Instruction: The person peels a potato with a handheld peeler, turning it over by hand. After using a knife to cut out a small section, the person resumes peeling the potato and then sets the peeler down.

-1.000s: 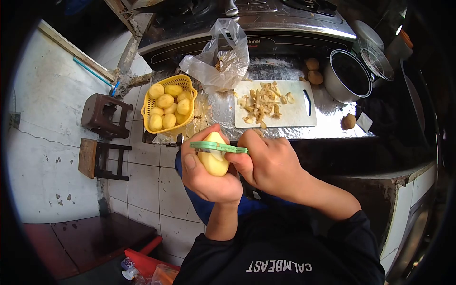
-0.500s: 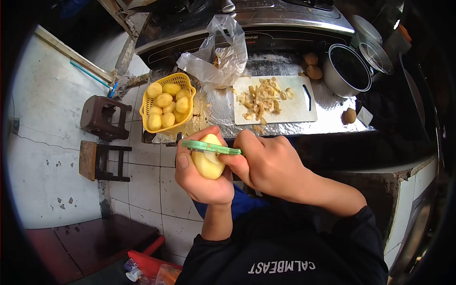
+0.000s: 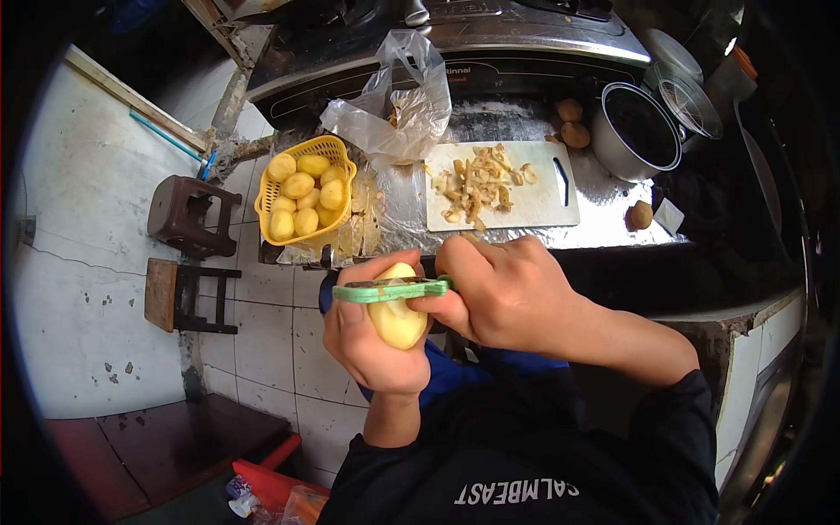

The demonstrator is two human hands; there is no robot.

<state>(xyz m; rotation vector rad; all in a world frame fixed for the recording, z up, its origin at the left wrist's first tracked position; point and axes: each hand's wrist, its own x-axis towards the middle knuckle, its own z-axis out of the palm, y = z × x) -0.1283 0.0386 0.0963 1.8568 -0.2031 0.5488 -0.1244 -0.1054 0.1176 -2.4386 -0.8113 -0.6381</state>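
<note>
In my left hand (image 3: 374, 350) is a pale, peeled-looking potato (image 3: 398, 325), with the fingers wrapped round it. My right hand (image 3: 499, 289) grips a green peeler (image 3: 385, 290), which lies across the upper part of the potato. Both hands are in front of the counter's edge. Beyond them, a white cutting board (image 3: 547, 206) carries a heap of potato peelings (image 3: 479, 182). A yellow basket (image 3: 337, 234) of peeled potatoes stands to the left of the board.
A crumpled plastic bag (image 3: 385, 131) sits behind the board. To the right are a metal pot (image 3: 612, 144), two unpeeled potatoes (image 3: 574, 134) and another single potato (image 3: 640, 214). The stove (image 3: 534, 74) runs along the back. Two stools (image 3: 197, 219) stand on the floor at left.
Both hands, with the potato and the peeler, have shifted slightly down toward my body. The peeler still crosses the potato, now turned so more of its green side shows.
</note>
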